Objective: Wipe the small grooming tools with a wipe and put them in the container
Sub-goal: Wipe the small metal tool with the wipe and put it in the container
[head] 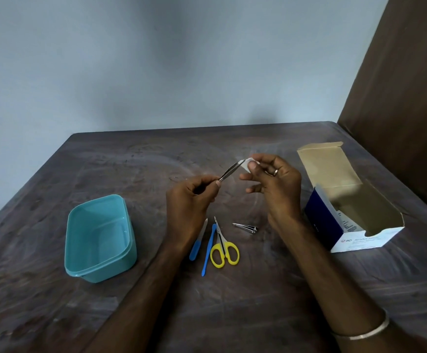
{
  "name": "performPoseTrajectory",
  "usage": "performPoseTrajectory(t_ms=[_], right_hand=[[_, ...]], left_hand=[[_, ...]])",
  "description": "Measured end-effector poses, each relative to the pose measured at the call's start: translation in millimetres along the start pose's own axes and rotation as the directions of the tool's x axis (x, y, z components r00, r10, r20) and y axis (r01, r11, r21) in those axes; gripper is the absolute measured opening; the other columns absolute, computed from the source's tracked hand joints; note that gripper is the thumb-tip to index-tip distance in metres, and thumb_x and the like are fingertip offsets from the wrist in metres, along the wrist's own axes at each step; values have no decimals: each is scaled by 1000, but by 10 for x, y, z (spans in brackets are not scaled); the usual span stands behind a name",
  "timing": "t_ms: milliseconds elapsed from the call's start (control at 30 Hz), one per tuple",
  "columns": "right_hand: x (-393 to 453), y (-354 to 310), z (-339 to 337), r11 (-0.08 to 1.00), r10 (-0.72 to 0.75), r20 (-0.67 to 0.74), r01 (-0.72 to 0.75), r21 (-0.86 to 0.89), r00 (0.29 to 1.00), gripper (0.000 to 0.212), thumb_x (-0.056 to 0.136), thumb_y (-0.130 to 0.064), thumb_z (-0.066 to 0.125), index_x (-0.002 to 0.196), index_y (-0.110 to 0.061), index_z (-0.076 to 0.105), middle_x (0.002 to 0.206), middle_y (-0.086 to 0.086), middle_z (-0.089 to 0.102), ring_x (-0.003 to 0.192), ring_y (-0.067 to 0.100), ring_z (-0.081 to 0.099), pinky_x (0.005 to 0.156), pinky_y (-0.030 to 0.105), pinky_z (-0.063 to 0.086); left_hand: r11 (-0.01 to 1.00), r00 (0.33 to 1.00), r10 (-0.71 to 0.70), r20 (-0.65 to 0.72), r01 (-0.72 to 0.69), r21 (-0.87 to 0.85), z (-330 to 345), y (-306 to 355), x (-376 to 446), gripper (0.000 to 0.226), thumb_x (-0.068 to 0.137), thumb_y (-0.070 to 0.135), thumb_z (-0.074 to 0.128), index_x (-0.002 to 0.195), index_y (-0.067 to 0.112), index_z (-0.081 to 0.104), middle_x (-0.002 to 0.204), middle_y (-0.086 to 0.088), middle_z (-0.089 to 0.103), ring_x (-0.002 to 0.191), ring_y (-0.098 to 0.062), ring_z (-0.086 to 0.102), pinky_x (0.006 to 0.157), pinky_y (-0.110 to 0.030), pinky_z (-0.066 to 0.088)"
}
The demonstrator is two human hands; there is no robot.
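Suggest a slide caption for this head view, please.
Left hand holds tweezers; right hand wipes them with a wipe.

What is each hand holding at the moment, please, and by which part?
The left hand pinches the tweezers by their lower end; the right hand pinches a wipe around their tip.

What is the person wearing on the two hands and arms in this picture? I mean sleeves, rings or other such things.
No sleeves show: both forearms are bare up to the picture's edge. The right hand has a ring on one finger, metallic with a reddish tint. The right wrist carries a thin, plain metal bangle, pale and shiny. The left hand shows no ring or band in this view.
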State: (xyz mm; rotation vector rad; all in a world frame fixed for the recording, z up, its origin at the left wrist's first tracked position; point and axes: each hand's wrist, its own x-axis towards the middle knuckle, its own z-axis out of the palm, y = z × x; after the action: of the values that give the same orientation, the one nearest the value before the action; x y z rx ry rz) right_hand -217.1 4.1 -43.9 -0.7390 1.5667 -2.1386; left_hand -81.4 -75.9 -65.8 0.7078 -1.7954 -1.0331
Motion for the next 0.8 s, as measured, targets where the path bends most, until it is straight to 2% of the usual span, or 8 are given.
performPoseTrajectory(t_ms=[267, 500, 600, 800], right_hand=[[29, 19, -11, 999, -25, -33, 23, -47, 999, 13, 92, -9, 67, 100, -19, 69, 90, -2, 76, 60, 16, 72, 44, 23, 51], [26, 40, -27, 999, -11, 126, 17, -46, 992, 16, 94, -6, 63, 102, -18, 69, 92, -1, 77, 57, 17, 67, 47, 28, 51], [23, 32, -43, 995, -16, 216, 37, -96, 976, 21, 94, -4, 63, 105, -21, 69, 92, -4, 77, 58, 17, 68, 48, 29, 53], [39, 29, -73, 985, -29, 355, 87, -150, 934, 35, 92, 1, 63, 115, -25, 65, 90, 3, 77, 59, 24, 69, 49, 30, 52]], left_hand=[[999, 1000, 21, 17, -22, 30, -11, -8, 0, 16, 91, 12, 66, 105, 16, 73, 87, 9, 73, 76, -7, 69, 68, -32, 61], [1000, 1000, 15, 19, -15, 18, -15, -4, 6, 17, 91, 12, 66, 102, 24, 71, 86, 6, 74, 75, -12, 70, 69, -39, 61], [1000, 1000, 17, 22, -18, 13, -20, 5, 10, 17, 91, 11, 66, 102, 22, 72, 87, 5, 74, 75, -11, 70, 67, -37, 61], [999, 999, 41, 35, -42, 29, -28, 14, 23, 17, 91, 12, 67, 104, 21, 74, 87, 10, 74, 76, -8, 69, 67, -35, 59]])
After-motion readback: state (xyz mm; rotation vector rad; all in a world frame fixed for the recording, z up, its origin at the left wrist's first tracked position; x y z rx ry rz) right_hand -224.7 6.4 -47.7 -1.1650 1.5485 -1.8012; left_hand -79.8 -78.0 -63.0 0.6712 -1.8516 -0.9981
